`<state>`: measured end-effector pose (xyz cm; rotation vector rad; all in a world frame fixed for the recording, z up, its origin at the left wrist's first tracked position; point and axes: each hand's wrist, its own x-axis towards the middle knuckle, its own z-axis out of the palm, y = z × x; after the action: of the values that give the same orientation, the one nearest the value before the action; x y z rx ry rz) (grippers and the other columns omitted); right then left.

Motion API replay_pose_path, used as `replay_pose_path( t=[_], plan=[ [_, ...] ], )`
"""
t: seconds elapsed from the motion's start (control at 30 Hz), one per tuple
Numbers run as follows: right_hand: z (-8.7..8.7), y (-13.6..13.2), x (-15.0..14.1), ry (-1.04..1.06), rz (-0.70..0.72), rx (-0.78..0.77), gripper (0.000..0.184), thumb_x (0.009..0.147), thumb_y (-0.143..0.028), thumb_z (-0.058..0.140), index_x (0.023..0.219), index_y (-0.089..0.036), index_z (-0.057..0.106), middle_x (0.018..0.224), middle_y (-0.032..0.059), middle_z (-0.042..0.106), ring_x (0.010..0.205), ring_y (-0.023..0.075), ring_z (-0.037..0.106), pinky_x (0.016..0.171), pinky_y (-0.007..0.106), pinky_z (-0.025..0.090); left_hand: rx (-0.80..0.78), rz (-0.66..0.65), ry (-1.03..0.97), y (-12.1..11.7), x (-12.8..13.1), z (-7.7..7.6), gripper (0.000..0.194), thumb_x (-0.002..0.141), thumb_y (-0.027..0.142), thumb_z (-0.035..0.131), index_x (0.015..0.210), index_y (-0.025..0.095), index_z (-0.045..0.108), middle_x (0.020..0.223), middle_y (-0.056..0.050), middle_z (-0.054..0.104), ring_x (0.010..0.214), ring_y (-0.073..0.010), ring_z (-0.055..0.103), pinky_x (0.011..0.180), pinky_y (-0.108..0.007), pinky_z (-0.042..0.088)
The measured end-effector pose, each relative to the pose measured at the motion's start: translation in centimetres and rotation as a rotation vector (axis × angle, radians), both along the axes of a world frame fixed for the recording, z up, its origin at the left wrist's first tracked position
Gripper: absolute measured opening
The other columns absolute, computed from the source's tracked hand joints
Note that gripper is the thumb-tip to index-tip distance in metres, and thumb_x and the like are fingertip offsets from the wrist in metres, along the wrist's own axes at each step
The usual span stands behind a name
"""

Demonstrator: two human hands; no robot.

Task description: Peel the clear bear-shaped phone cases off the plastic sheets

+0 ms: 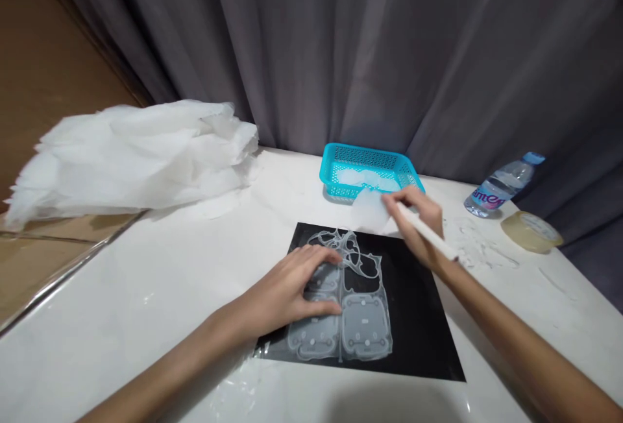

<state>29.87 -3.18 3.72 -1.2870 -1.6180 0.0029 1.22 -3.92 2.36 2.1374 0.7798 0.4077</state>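
Observation:
My left hand [296, 283] rests on a clear moulded sheet [367, 326], its thumb and fingers spread apart. The sheet lies on a black mat [421, 326]; several rounded-square panels show in it, one upper right opening is cut out, and thin trimmed strips [345, 241] curl at its far end. Between the fingertips of my right hand [418, 215] is a thin translucent piece [370, 209], just in front of a blue basket [333, 189]. The same hand grips a white pen-shaped tool [431, 235], its dark end toward my wrist. The tool's other end is hidden.
Similar translucent pieces [360, 178] lie in the basket. Clear scraps [479, 244] are scattered at right, near a roll of tape [530, 231] and a tilted-looking water bottle [501, 186]. White wrapping sheets [141, 154] are piled at left by cardboard [58, 231]. A grey curtain [302, 47] hangs behind.

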Motion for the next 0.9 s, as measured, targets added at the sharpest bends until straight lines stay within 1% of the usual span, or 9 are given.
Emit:
replay_pose_path(
  t=[0.07, 0.13, 0.23, 0.37, 0.47, 0.57, 0.63, 0.73, 0.9],
  plan=[
    [1.7, 3.6, 2.2, -0.089, -0.183, 0.131, 0.032, 0.102, -0.044, 0.062, 0.08, -0.022, 0.067, 0.078, 0.0027, 0.066, 0.075, 0.0201, 0.06, 0.073, 0.035, 0.046, 0.087, -0.046, 0.041, 0.1, -0.4, -0.1, 0.059, 0.087, 0.06, 0.078, 0.135, 0.029, 0.061, 0.132, -0.009, 0.065, 0.122, -0.0335, 0.058, 0.105, -0.048, 0.046],
    [3.0, 6.5, 4.0, -0.23, -0.281, 0.137, 0.037, 0.103, -0.048, 0.058, 0.08, -0.022, 0.068, 0.082, 0.0052, 0.068, 0.081, 0.0225, 0.06, 0.075, 0.035, 0.046, 0.158, -0.066, 0.06, 0.3, -0.8, -0.3, 0.061, 0.088, 0.063, 0.075, 0.137, 0.03, 0.061, 0.135, -0.01, 0.064, 0.125, -0.0349, 0.057, 0.106, -0.048, 0.046],
    [2.9, 8.0, 4.9, -0.378, -0.2, 0.067, 0.038, 0.104, -0.046, 0.057, 0.078, -0.022, 0.069, 0.082, 0.006, 0.068, 0.083, 0.0232, 0.06, 0.076, 0.036, 0.046, 0.229, -0.08, 0.085, 0.8, -1.2, -0.6, 0.071, 0.087, 0.068, 0.073, 0.143, 0.028, 0.058, 0.145, -0.012, 0.06, 0.135, -0.0384, 0.053, 0.113, -0.052, 0.043],
    [0.4, 4.2, 2.1, -0.338, 0.141, -0.017, 0.028, 0.103, -0.038, 0.06, 0.084, -0.021, 0.071, 0.083, 0.005, 0.07, 0.082, 0.0223, 0.064, 0.083, 0.038, 0.049, 0.168, -0.113, 0.11, 1.5, -1.8, -0.8, 0.081, 0.085, 0.069, 0.075, 0.151, 0.028, 0.055, 0.161, -0.013, 0.051, 0.145, -0.042, 0.048, 0.121, -0.056, 0.037],
    [-0.9, -0.6, -1.2, -0.231, 0.366, -0.188, 0.02, 0.105, -0.028, 0.058, 0.095, -0.021, 0.074, 0.09, 0.005, 0.072, 0.087, 0.0205, 0.068, 0.083, 0.035, 0.052, 0.122, -0.114, 0.117, 1.9, -2.0, -0.9, 0.084, 0.081, 0.071, 0.077, 0.151, 0.03, 0.057, 0.167, -0.013, 0.045, 0.149, -0.0427, 0.046, 0.123, -0.057, 0.034],
    [-1.1, -4.3, -3.6, -0.135, 0.58, -0.402, 0.02, 0.105, -0.026, 0.058, 0.12, -0.025, 0.072, 0.108, 0.0047, 0.074, 0.096, 0.0179, 0.07, 0.087, 0.031, 0.053, 0.127, -0.104, 0.1, 2.3, -1.9, -1.4, 0.093, 0.077, 0.073, 0.08, 0.155, 0.029, 0.053, 0.169, -0.014, 0.042, 0.152, -0.0433, 0.042, 0.125, -0.059, 0.03],
    [-1.0, -5.6, -4.6, -0.071, 0.63, -0.524, 0.019, 0.104, -0.029, 0.062, 0.121, -0.025, 0.07, 0.107, 0.0029, 0.074, 0.094, 0.0172, 0.069, 0.086, 0.029, 0.054, 0.136, -0.093, 0.092, 2.5, -1.8, -1.7, 0.103, 0.075, 0.073, 0.081, 0.16, 0.026, 0.046, 0.168, -0.017, 0.041, 0.153, -0.0437, 0.04, 0.125, -0.059, 0.03],
    [-1.4, -5.9, -5.3, -0.014, 0.651, -0.639, 0.013, 0.1, -0.036, 0.069, 0.103, -0.023, 0.068, 0.091, -0.0009, 0.071, 0.084, 0.0161, 0.067, 0.078, 0.027, 0.053, 0.151, -0.088, 0.098, 2.6, -1.8, -2.2, 0.109, 0.075, 0.071, 0.082, 0.163, 0.023, 0.039, 0.169, -0.019, 0.039, 0.155, -0.0434, 0.037, 0.125, -0.06, 0.029],
    [-2.9, -5.1, -5.5, 0.008, 0.647, -0.611, 0.017, 0.098, -0.036, 0.073, 0.091, -0.022, 0.069, 0.089, -0.0005, 0.07, 0.083, 0.0162, 0.064, 0.078, 0.028, 0.051, 0.197, -0.078, 0.106, 2.6, -2.0, -2.0, 0.095, 0.078, 0.069, 0.081, 0.156, 0.025, 0.048, 0.165, -0.017, 0.043, 0.152, -0.043, 0.038, 0.123, -0.059, 0.033]
  ],
)
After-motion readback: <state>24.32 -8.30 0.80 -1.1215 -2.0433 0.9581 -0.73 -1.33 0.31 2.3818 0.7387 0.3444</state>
